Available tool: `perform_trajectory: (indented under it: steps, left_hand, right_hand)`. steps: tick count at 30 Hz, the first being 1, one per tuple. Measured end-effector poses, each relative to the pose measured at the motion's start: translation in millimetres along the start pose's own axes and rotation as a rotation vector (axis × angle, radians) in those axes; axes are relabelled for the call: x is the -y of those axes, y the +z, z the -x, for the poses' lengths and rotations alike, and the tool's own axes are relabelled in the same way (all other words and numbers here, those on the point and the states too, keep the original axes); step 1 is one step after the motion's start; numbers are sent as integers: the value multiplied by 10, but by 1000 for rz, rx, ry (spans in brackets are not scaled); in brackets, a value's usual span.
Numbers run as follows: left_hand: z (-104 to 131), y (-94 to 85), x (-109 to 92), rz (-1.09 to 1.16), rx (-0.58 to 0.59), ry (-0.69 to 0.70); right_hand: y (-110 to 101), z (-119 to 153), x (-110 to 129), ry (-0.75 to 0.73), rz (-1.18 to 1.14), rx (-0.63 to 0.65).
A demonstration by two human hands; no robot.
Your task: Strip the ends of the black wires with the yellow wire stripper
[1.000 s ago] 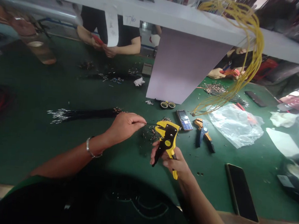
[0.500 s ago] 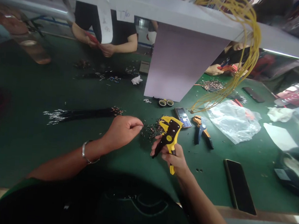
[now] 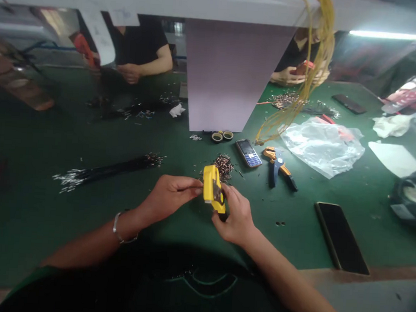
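My right hand [image 3: 237, 215] is closed around a yellow and black wire stripper [image 3: 213, 187], whose head is now turned toward me and hides its jaws. My left hand [image 3: 177, 194], with a bracelet at the wrist, pinches thumb and forefinger right beside the stripper's head. Whatever is in that pinch is too thin to make out. Just behind the tool lies a small heap of dark and copper-coloured cut bits [image 3: 223, 166]. A bundle of black wires [image 3: 109, 170] with bare, silvery ends rests on the green table, left of my left hand.
A keypad phone [image 3: 249, 153], an orange and blue wire stripper [image 3: 280, 168] and a clear plastic bag [image 3: 324, 145] lie to the right. Nearer is a smartphone [image 3: 341, 237]. Tape rolls [image 3: 217, 137] sit by a pale upright panel [image 3: 224, 76]. Yellow wires [image 3: 305, 91] hang from the shelf. Two people sit opposite.
My right hand has turned the wire stripper and brought it left, up against my left fingertips. My left hand stays pinched. The view has shifted, and one person opposite has moved a red tool sideways.
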State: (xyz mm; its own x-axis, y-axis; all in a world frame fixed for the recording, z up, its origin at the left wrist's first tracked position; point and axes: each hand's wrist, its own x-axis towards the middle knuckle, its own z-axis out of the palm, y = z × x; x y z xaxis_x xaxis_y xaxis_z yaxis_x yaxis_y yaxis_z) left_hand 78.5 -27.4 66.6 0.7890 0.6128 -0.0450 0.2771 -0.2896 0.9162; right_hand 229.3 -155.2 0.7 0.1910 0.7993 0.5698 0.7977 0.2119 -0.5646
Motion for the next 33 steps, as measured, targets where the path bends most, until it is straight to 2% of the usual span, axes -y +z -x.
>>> perform_trajectory:
  steps: [3, 9, 33]
  left_hand:
    - [-12, -2, 27, 127, 55, -65]
    - [-13, 1, 103, 210, 113, -38]
    - [-18, 2, 65, 83, 147, 48]
  right_hand:
    - [-15, -12, 26, -41, 47, -10]
    - [-29, 0, 32, -41, 18, -18]
    - [18, 39, 27, -20, 66, -57]
